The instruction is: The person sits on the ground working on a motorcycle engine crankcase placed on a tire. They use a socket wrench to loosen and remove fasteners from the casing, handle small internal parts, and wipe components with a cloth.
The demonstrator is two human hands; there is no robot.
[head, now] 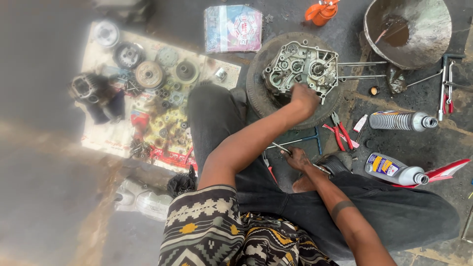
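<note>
Grimy concrete floor (433,143) carries everything, with the person seated on it, legs in dark trousers stretched toward the work. At the middle of the floor's far edge an old tyre (256,83) lies flat, and an aluminium engine crankcase (300,66) rests on it, open face up, gears and bearings showing. The left hand (304,97) is closed into a fist at the near edge of the crankcase, touching it; whether it grips a small part or tool I cannot tell, since the knuckles hide it. The right hand (298,158) lies low by the thigh, fingers curled narrowly round a thin metal rod (283,148) of what looks like a T-handle wrench.

Several risks stand out. The crankcase only sits on the tyre — a hard push from the fist at its near edge could tip or slide it, and the long studs (359,64) jutting toward the floor's right side could bend if it drops. Loose parts spread on the printed sheet (108,140) at the far left corner — clutch plates (149,74), gears and bolts — lie close to the knee and could be scattered by a leg shift. Two grey oil bottles (401,120) lie on their sides near the right edge; the caps appear off, so a nudge might spill oil toward the red-handled pliers (340,133). Grit from the floor could also get into the open bearings.
</note>
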